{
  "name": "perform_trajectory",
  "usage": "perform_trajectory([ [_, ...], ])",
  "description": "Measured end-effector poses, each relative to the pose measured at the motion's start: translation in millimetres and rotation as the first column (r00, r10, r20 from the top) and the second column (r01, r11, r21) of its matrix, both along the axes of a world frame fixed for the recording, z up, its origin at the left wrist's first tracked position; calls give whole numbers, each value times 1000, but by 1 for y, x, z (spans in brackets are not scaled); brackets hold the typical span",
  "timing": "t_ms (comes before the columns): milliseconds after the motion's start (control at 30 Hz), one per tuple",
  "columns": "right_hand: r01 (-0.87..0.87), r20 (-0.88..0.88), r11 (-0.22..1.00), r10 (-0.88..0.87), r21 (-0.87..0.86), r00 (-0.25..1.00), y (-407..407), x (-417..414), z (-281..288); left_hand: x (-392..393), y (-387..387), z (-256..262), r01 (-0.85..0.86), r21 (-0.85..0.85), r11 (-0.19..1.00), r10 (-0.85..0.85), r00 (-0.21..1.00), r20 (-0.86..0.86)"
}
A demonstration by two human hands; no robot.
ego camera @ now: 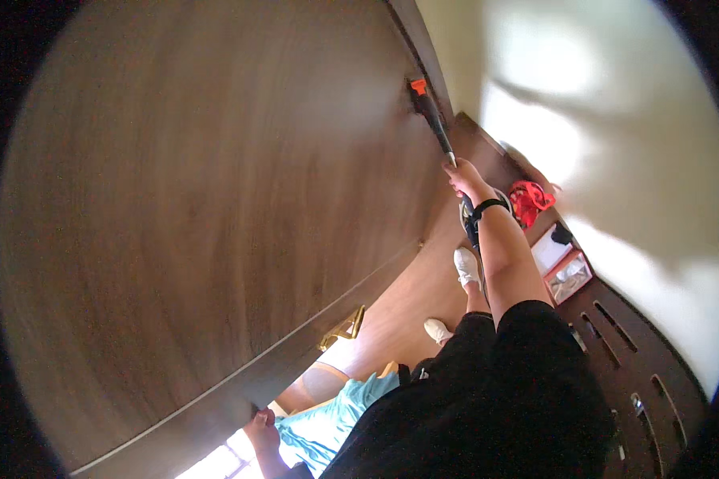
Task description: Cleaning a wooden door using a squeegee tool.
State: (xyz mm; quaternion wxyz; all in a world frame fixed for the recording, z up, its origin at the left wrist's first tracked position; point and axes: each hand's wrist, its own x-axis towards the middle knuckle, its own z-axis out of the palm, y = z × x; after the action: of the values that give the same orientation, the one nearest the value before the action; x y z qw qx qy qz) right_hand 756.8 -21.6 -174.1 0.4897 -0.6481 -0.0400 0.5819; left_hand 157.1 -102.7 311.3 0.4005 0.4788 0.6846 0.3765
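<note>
My right hand grips the shaft of a long black cleaning wand, which looks like a stick vacuum. Its dark nozzle, with an orange piece, rests against or very close to the brown wood-grain door, near the edge by the wall. My forearm partly hides the tool's lower body. At the bottom, my left hand has its fingers curled at the door's free edge and seems to hold it. A gold lever handle sticks out from the door between the two hands.
A dark slotted shoe cabinet stands along the pale wall. On it are a red bag and an open box. White shoes are on my feet on the wood floor. Teal cloth hangs below the handle.
</note>
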Motion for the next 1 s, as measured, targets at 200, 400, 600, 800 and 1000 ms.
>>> perform_trajectory([
  [200, -169, 227, 986, 162, 8, 960, -50, -64, 0, 25, 12, 15, 110, -55, 992, -116, 984, -136],
  [400, -307, 381, 946, 322, -101, 867, -124, -169, 24, 33, 14, 7, 57, 35, 998, -45, 957, -286],
  [600, -285, 624, 956, 264, -70, 735, -182, -294, -6, -21, 49, -33, 343, 321, 883, -281, 933, -224],
  [800, -267, 549, 961, 265, -77, 793, -218, -376, 33, 6, 42, -27, 482, 331, 811, -406, 872, -275],
  [1000, -368, 526, 923, 368, -108, 767, -268, -427, 33, 8, 41, -25, 510, 367, 778, -410, 855, -318],
])
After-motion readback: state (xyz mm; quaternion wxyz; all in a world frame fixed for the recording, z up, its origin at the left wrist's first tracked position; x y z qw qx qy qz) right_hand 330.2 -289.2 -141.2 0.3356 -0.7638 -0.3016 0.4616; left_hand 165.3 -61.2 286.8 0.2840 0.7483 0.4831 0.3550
